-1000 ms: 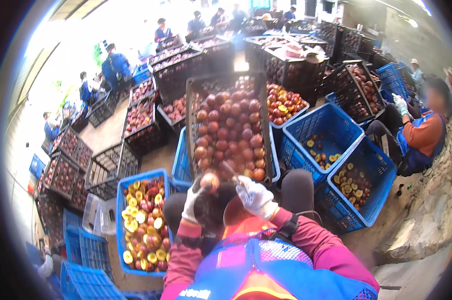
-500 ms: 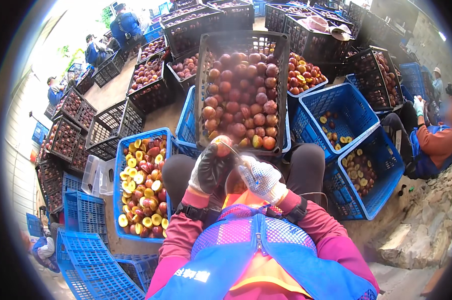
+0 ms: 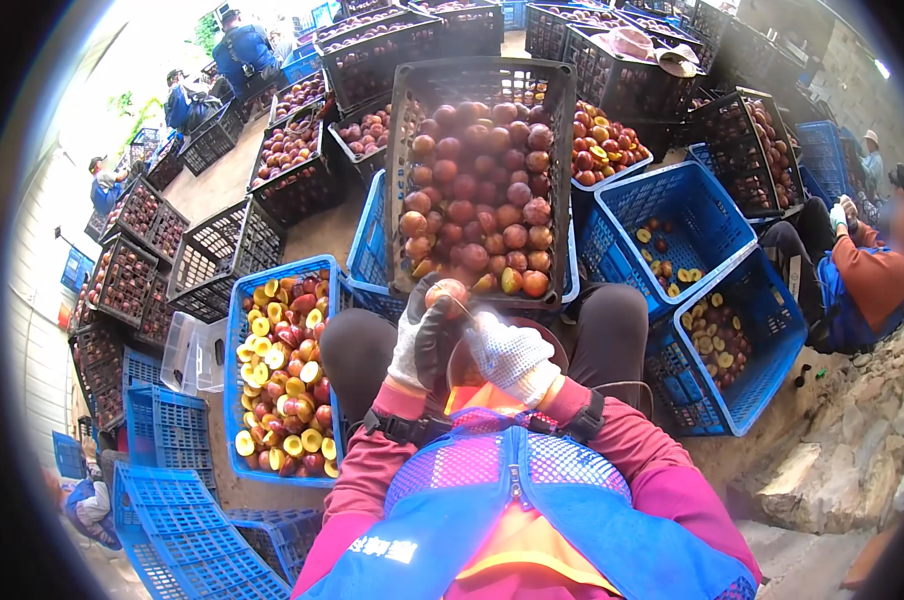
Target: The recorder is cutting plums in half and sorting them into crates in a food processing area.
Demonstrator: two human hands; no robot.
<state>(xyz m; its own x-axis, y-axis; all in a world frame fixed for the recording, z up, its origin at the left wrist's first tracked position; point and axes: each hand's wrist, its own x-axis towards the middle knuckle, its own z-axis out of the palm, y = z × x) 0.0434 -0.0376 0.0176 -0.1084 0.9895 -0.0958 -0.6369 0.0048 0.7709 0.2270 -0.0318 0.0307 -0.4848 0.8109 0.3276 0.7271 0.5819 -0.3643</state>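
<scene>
**Asker:** What are your hands doing right now?

**Me:** I am sitting on the ground among fruit crates. My left hand, in a grey and white work glove, has its fingers curled around a reddish peach, held just above my lap. My right hand, in a white knitted glove, has its fingers pressed together around what seems to be a thin blade; its tip meets the peach. The blade is too small to make out clearly.

**Asker:** What lies around you?

**Me:** Straight ahead, touching my knees, a black crate is heaped with whole peaches. By my left knee a blue crate holds cut halves, yellow faces up. To my right two more blue crates hold only a few halves. Another person in an orange top sits at the far right edge.

**Asker:** What could go wrong from here?

**Me:** As I judge it, the blade points toward my left palm, so a slip on wet skin could drive it into the glove. The peach sits in my fingertips only, so a hard twist might send it rolling to the floor. The heaped black crate leans toward me, and a knock from my knee could spill fruit.
</scene>
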